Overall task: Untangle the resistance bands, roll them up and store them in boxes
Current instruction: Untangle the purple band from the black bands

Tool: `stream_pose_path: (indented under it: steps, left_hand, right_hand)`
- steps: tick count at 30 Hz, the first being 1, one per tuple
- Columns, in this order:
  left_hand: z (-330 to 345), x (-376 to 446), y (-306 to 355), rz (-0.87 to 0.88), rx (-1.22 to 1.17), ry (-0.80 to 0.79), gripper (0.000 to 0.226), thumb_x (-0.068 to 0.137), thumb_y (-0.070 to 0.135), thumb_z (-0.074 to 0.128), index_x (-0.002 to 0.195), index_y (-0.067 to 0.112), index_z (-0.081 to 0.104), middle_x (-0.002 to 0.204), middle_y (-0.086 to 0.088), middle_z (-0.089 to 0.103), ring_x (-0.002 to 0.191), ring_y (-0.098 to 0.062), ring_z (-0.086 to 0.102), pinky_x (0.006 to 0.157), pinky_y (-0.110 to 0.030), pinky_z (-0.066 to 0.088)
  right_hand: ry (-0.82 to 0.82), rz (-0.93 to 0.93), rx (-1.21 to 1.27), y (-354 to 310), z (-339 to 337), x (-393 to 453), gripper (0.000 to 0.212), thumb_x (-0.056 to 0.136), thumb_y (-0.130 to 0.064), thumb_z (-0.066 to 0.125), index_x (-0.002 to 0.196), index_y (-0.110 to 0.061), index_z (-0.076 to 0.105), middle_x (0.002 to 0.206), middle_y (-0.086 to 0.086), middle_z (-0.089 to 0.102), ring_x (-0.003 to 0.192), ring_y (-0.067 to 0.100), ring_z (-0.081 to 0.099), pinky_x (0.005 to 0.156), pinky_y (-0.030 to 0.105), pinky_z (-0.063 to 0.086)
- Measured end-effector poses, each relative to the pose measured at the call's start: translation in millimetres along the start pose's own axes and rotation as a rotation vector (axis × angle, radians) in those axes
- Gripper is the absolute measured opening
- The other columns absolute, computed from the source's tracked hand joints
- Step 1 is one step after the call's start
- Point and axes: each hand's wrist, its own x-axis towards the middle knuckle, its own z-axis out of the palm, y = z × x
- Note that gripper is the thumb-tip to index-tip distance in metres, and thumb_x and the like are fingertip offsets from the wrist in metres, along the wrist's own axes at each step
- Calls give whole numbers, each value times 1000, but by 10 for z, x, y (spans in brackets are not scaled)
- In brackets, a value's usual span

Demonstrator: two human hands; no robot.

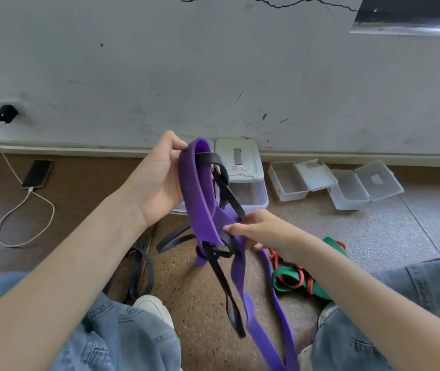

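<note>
**Purple and black bands held up, knotted together**

The left hand (160,178) is raised in front of the wall, its fingers and thumb curled round the top loop of a wide, flat purple rubber resistance band (200,194). A narrow black rubber band (223,178) crosses over that loop just beside the thumb and runs down the right side of it. Lower down the right hand (256,231) pinches the two bands where they cross — fingertips on the purple strip, with the black one passing under them. Just below the right hand the black band wraps round the purple one in a knot, and both hang on to the speckled brown floor (200,298) between the person's knees in blue jeans.

More black band lies looped on the floor under the left forearm. To the right, partly hidden by the right forearm, a green band (288,274) and a thin red band (291,282) lie tangled in a heap.

By the wall stand a clear plastic storage box with a white lid (243,167), behind the raised bands, and two small clear hinged boxes (288,180) (350,194) — both open. At far left a dark phone (36,174) lies on the floor, on a white cable.
</note>
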Motion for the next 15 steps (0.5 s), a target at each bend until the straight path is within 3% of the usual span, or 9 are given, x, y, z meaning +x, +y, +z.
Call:
stream_pose_path:
  steps: [3, 5, 7, 8, 10, 12, 13, 14, 15]
  left_hand:
    - [-60, 102, -55, 9, 237, 207, 32, 89, 21, 36, 67, 13, 58, 57, 0, 60, 53, -13, 57, 51, -19, 50]
    - [-144, 146, -188, -79, 652, 282, 32, 94, 20, 37, 70, 15, 57, 64, -1, 60, 60, -16, 56, 62, -27, 52]
    - [-248, 164, -317, -228, 1101, 251, 19, 95, 23, 43, 97, 11, 58, 92, -6, 61, 84, -19, 58, 85, -36, 48]
    - [-294, 165, -336, -238, 1228, 266, 27, 93, 23, 47, 117, 11, 52, 111, -9, 57, 103, -21, 56, 94, -36, 43]
    - [-321, 170, -298, -85, 1129, 154, 51, 89, 22, 56, 137, 21, 39, 141, -2, 44, 131, -19, 40, 105, -32, 34]
    - [-172, 114, -292, -25, 760, -236, 53, 86, 23, 63, 135, 29, 43, 142, 7, 47, 134, -14, 40, 108, -30, 35]
    - [-96, 90, -324, -24, 637, -381, 47, 88, 25, 62, 133, 29, 47, 137, 6, 53, 129, -14, 46, 105, -29, 40]
    - [-46, 76, -359, -20, 580, -434, 39, 90, 29, 59, 128, 27, 52, 130, 4, 60, 124, -14, 52, 100, -28, 44]
    - [-20, 65, -374, -19, 566, -441, 32, 92, 32, 55, 123, 24, 57, 124, 3, 63, 119, -13, 56, 96, -25, 46]
  right_hand:
    - [179, -65, -129, -93, -100, -63, 29, 84, -36, 65, 80, -7, 67, 69, 0, 65, 62, 8, 58, 59, 18, 43]
    - [211, -244, -34, -264, -211, -176, 25, 85, -32, 65, 70, -12, 64, 59, -5, 63, 55, 7, 56, 57, 16, 42]
    - [138, -443, 238, -455, -337, -319, 26, 83, -24, 67, 61, -14, 59, 54, -3, 55, 51, 8, 49, 53, 15, 38]
    - [100, -505, 342, -526, -377, -379, 25, 80, -19, 66, 58, -13, 55, 53, -1, 51, 49, 7, 46, 50, 14, 38]
    - [15, -554, 426, -610, -376, -461, 24, 76, -14, 60, 56, -12, 49, 52, -1, 44, 45, 5, 41, 44, 13, 36]
    - [-46, -580, 477, -652, -298, -506, 27, 76, -11, 56, 52, -15, 45, 50, -4, 42, 43, 6, 38, 42, 17, 36]
    - [-54, -600, 528, -663, -276, -517, 28, 77, -9, 55, 52, -16, 44, 49, -5, 42, 44, 7, 39, 46, 23, 43]
    - [-45, -626, 599, -673, -279, -524, 27, 77, -7, 53, 53, -15, 43, 49, -4, 41, 45, 8, 41, 57, 37, 53]
    - [-17, -650, 677, -681, -303, -541, 27, 78, -4, 51, 55, -13, 40, 49, -4, 41, 45, 8, 44, 75, 55, 51]
